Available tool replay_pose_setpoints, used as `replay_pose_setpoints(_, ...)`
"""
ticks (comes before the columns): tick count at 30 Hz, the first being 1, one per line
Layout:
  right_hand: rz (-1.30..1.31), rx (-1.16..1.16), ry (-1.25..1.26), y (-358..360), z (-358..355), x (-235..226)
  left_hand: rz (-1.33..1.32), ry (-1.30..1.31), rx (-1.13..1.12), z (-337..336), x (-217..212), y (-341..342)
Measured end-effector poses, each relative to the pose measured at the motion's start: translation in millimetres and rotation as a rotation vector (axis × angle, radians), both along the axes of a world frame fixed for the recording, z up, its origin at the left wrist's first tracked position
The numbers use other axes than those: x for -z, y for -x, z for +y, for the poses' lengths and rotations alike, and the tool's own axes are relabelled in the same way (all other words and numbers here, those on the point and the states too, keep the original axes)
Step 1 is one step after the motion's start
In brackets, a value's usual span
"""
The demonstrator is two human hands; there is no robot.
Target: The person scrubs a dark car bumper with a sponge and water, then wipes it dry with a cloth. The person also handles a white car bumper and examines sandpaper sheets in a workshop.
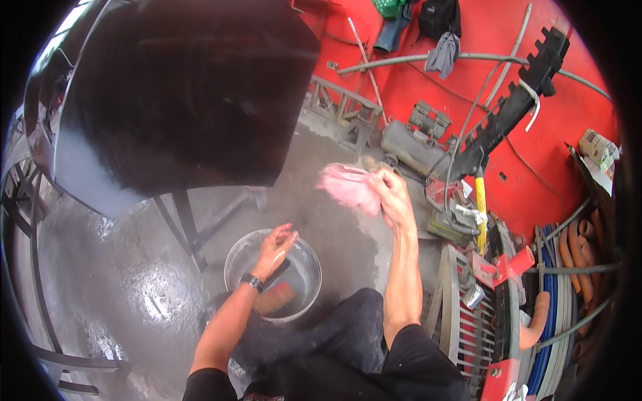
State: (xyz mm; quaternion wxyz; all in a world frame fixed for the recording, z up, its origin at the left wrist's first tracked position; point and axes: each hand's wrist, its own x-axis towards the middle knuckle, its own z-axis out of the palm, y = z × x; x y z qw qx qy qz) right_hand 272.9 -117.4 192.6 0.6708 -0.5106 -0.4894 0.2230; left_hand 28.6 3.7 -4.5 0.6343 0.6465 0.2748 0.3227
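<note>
A crumpled pink cloth hangs in the air, pinched by the fingers of my right hand. My left hand is over the round metal basin on the floor, its fingers loosely stretched and nothing visible in them. There is a dark watch on that wrist. Inside the basin, partly behind my left forearm, lie a brownish block and a dark object whose kind I cannot make out. Ahead on the left, a large dark panel rests on a metal stand, with a whitish, hazy patch near its lower left corner.
Wet patches shine on the grey floor at left. Toward the right stand a grey cylindrical tank, a black notched bar and a slatted metal grille. Orange pipes are stacked far right. Bags hang on the red wall.
</note>
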Motion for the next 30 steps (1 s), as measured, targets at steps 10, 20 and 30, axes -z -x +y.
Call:
replay_pose_setpoints(10, -0.513, 0.205, -0.033, 63, 29, -2, -0.310, 0.164, -0.246, -68, -58, 13)
replay_pose_setpoints(20, -0.809, -0.511, -0.048, 205, -6, 38, -0.991, 0.715, -0.098, -86, -83, 72)
replay_pose_setpoints(30, 0.245, -0.122, -0.214, 142, 98, -1, -0.794, -0.485, -0.428, -64, -291, 180)
